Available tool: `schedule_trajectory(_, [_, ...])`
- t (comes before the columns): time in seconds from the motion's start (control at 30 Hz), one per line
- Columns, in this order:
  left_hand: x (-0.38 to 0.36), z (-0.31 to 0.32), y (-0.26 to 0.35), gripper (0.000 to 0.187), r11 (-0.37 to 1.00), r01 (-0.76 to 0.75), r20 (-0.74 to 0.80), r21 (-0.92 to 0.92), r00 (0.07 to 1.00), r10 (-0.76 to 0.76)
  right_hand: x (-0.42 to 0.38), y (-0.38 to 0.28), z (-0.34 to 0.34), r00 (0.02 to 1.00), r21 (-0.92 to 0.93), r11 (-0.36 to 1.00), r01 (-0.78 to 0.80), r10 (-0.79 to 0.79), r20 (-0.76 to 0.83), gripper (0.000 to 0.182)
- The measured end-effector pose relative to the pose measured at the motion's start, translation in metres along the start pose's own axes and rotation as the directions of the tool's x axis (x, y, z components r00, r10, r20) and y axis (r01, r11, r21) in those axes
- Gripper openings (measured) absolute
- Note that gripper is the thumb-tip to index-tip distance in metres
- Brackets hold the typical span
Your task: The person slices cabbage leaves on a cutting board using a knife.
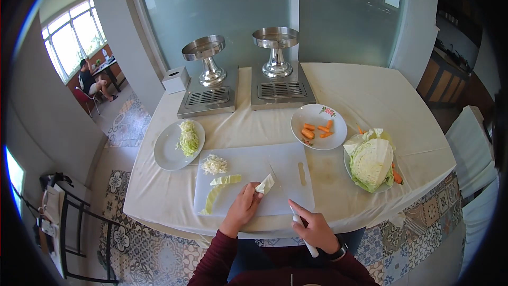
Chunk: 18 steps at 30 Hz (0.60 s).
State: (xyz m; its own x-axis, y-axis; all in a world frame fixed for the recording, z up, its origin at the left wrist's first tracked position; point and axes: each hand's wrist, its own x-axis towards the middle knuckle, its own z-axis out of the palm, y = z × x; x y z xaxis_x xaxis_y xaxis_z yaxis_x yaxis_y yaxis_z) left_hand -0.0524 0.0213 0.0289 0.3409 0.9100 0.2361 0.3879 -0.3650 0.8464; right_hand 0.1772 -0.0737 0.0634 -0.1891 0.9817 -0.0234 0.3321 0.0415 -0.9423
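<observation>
Just right of the cabbage piece [266, 184], your right hand [319, 231] grips the knife [311, 248], while your left hand [243, 205] pinches that piece, slanting away rightward.

Noting at far centre: left steel stand [212, 72] and right steel stand [277, 65], both upright over slotted drip trays. White box [175, 80] just left of them, frosted glass [222, 16] behind. At far left, seated person [86, 80] by bright window [74, 34]. Near left, black-framed furniture [109, 249]. At right, white-draped seating [468, 137]; beyond, wooden cabinet [442, 82]. Patterned floor tiles [120, 238] below.
</observation>
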Motion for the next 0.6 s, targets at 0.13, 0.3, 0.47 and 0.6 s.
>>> schedule_trajectory(0.13, [-0.002, 0.003, -0.007, 0.025, 1.000, -0.009, -0.003, 0.022, 1.000, 0.009, -0.001, -0.002, 0.005, 1.000, -0.015, 1.000, -0.002, 0.003, 0.017, 0.059])
schedule_trajectory(0.3, [-0.002, 0.003, -0.006, 0.029, 0.999, -0.034, -0.005, 0.028, 0.999, 0.034, 0.003, 0.004, 0.010, 0.998, -0.070, 0.996, 0.063, -0.063, 0.000, 0.059])
schedule_trajectory(0.47, [-0.001, 0.009, -0.016, 0.036, 0.984, -0.082, -0.033, 0.156, 0.996, 0.088, 0.002, -0.002, 0.010, 0.999, -0.037, 0.999, -0.016, 0.018, 0.038, 0.059])
schedule_trajectory(0.6, [-0.001, 0.011, -0.018, 0.039, 0.980, -0.092, -0.052, 0.179, 0.993, 0.102, 0.001, 0.004, 0.012, 0.999, -0.057, 0.998, 0.012, -0.010, 0.032, 0.059])
